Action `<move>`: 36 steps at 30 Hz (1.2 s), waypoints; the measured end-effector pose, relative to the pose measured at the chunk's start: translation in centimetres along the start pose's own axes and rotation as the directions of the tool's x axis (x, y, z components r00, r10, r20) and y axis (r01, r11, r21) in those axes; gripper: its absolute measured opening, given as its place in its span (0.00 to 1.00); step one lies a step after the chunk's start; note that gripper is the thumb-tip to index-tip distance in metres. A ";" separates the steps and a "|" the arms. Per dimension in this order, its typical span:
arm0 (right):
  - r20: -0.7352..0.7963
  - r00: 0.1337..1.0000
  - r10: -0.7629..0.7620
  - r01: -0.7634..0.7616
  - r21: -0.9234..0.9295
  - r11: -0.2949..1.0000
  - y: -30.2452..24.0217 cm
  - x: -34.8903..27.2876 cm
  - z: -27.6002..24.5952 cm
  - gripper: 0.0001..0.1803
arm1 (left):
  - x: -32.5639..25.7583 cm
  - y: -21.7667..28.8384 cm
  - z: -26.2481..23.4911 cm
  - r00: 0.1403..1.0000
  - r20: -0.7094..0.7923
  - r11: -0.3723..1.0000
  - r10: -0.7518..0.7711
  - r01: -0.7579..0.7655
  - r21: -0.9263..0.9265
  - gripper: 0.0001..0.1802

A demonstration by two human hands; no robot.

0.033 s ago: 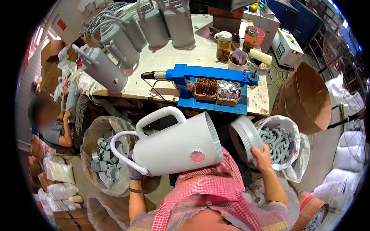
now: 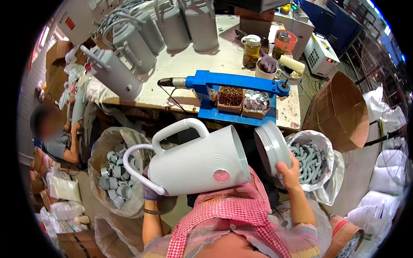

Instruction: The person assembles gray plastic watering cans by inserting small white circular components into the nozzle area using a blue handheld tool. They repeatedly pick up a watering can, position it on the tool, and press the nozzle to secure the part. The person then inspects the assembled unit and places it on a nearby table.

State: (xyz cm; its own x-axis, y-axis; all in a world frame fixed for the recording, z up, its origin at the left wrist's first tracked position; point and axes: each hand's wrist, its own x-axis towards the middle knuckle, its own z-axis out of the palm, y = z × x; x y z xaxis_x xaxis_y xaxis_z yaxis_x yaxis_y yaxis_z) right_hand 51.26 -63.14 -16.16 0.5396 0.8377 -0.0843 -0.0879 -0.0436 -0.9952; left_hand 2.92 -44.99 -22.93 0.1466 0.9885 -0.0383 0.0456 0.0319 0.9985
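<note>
A light-grey plastic jug body (image 2: 195,163) lies on its side across my lap, its wide threaded end facing right. It has a thick handle on top, a thin curved loop at its left end and a round hole showing the pink cloth behind. My left hand (image 2: 150,189), in a purplish glove, grips the jug's left end, its fingers partly hidden. My bare right hand (image 2: 289,173) is closed on the lower edge of a round grey threaded base (image 2: 272,148). That base is apart from the jug, just right of its wide end.
Ahead, a pale worktable (image 2: 172,71) carries a blue lever press (image 2: 236,81), boxes of small metal parts and several grey jugs (image 2: 114,75). Bags of grey fittings (image 2: 116,180) and curved grey pieces (image 2: 307,163) flank me. A cardboard box (image 2: 337,112) stands right; another person sits left.
My right hand has brought the threaded base slightly left and up, nearer the jug's wide end. The jug and my left hand have barely moved.
</note>
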 end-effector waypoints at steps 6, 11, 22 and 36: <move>0.237 0.666 -0.707 0.741 -0.322 0.590 -3.6 3.4 6.8 0.43 | 2.5 5.1 4.3 0.959 0.217 0.921 0.184 -0.245 0.302 0.24; 0.318 0.556 -0.768 0.828 -0.136 0.544 -5.5 2.4 7.3 0.42 | 3.3 2.7 0.2 0.904 0.422 0.925 -0.074 -0.096 0.368 0.23; 0.221 0.923 -0.315 0.316 0.033 0.948 -3.0 6.6 8.3 0.43 | 3.8 14.1 1.3 0.825 -0.114 0.648 0.553 -0.340 0.681 0.23; 0.215 0.741 -0.636 0.616 0.159 0.772 1.5 7.3 14.1 0.32 | 3.1 12.2 -2.4 0.819 -0.135 0.598 0.558 -0.284 0.749 0.18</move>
State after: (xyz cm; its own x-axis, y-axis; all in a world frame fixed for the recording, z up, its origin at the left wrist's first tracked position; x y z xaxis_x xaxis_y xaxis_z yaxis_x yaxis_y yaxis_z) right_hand 43.32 -49.39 -17.52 0.2756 0.7658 0.5810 0.1312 0.5688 -0.8119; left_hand 1.58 -41.20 -10.73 0.0115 0.8471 0.5313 0.7262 -0.3723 0.5779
